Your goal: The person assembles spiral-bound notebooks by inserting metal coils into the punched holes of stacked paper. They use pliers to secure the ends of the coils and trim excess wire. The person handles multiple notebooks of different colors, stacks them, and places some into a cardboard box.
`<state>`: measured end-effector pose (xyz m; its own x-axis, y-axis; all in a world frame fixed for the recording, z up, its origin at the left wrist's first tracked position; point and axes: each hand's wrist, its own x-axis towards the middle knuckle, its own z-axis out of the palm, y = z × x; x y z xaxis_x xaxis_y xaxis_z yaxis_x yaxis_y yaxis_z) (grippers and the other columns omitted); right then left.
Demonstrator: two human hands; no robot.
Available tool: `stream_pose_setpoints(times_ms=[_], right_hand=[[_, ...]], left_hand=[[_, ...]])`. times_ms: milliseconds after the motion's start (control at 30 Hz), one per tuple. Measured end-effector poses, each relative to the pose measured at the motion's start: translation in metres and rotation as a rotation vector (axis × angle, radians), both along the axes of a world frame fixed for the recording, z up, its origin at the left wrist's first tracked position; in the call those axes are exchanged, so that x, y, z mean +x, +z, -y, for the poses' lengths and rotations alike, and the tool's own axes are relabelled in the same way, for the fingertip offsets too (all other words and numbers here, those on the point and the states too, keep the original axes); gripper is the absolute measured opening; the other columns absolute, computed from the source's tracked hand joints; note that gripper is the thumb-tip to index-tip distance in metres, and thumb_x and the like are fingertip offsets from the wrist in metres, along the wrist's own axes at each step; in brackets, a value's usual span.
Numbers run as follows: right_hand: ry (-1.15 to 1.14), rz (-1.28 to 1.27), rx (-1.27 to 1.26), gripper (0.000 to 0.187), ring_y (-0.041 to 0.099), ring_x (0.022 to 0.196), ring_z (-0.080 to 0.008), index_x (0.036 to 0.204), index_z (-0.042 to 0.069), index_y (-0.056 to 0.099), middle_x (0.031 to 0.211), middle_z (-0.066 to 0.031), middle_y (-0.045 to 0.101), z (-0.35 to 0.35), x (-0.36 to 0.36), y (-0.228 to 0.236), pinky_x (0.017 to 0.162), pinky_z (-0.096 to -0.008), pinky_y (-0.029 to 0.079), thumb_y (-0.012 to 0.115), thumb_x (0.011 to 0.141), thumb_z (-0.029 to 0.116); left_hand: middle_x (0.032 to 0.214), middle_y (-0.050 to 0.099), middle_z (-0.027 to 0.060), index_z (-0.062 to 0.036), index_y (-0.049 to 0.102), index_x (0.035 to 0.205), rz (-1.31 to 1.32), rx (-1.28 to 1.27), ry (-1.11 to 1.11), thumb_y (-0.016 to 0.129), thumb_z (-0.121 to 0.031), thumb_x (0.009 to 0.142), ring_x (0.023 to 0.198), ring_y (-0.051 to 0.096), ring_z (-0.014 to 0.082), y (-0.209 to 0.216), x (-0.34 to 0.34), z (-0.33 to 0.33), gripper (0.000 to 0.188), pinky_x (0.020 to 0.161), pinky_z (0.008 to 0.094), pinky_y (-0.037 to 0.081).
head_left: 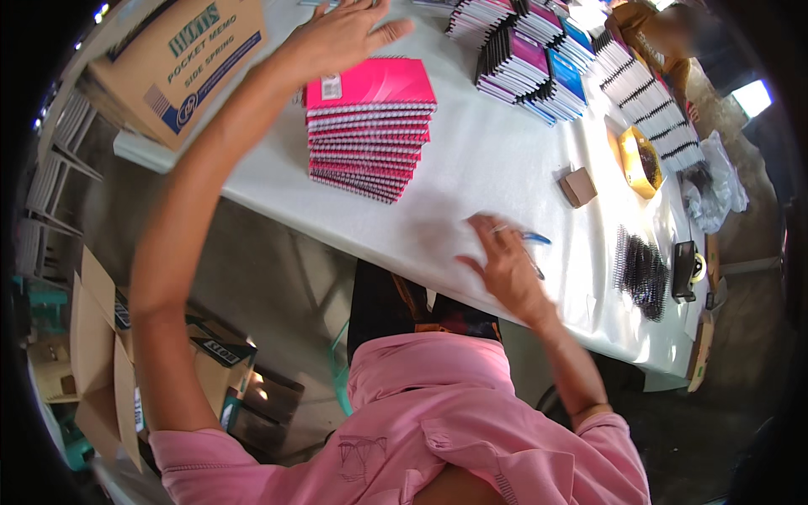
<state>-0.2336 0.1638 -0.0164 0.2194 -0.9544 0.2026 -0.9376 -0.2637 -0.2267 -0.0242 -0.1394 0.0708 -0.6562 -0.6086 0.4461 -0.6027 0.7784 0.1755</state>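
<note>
Pink shirt [438,421] of mine fills the bottom of the view. Above it is the white surface [488,160]. My right hand [505,265] lies on the surface near its edge, fingers bent, and a blue pen [532,239] is under my fingertips. I cannot tell if my grip is closed on the pen or only touching it.

My left hand [341,34] is stretched far out, with an open grip and spread fingers. It holds nothing. It is just above the back edge of a pink stack [370,130] of spiral notebooks, and I cannot tell if it touches the top one.

A big cardboard box [172,63] sits to the left of that hand. More notebook piles [539,59] lie at the far right. A small brown block [579,186], a tape roll [640,160] and black coils [641,271] lie past my right hand.
</note>
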Motion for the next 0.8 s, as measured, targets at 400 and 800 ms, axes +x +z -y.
stream_pose_setpoints(times_ms=[400, 800], right_hand=[[-0.078, 2.137, 0.586, 0.084, 0.028, 0.143, -0.0271, 0.146, -0.014, 0.011, 0.151, -0.0244, 0.029, 0.066, 0.087, -0.039, 0.119, -0.0382, 0.023, 0.047, 0.099, 0.045], [-0.197, 1.505, 0.870, 0.104, 0.060, 0.106, -0.0244, 0.138, -0.012, 0.037, 0.118, -0.0206, 0.060, 0.180, -0.041, -0.029, 0.098, -0.0352, 0.049, 0.033, 0.087, 0.078]], left_hand=[[0.134, 0.055, 0.0126, -0.0039, 0.049, 0.135, 0.380, 1.443, -0.225, 0.026, -0.078, 0.088, 0.124, 0.051, 0.0227, -0.010, -0.046, 0.077, 0.091, 0.106, 0.0378, 0.038], [0.126, 0.061, 0.0170, -0.0014, 0.051, 0.131, -0.247, 1.531, -0.234, 0.042, -0.032, 0.100, 0.112, 0.062, 0.0321, -0.074, 0.057, -0.024, 0.045, 0.095, 0.0482, 0.051]])
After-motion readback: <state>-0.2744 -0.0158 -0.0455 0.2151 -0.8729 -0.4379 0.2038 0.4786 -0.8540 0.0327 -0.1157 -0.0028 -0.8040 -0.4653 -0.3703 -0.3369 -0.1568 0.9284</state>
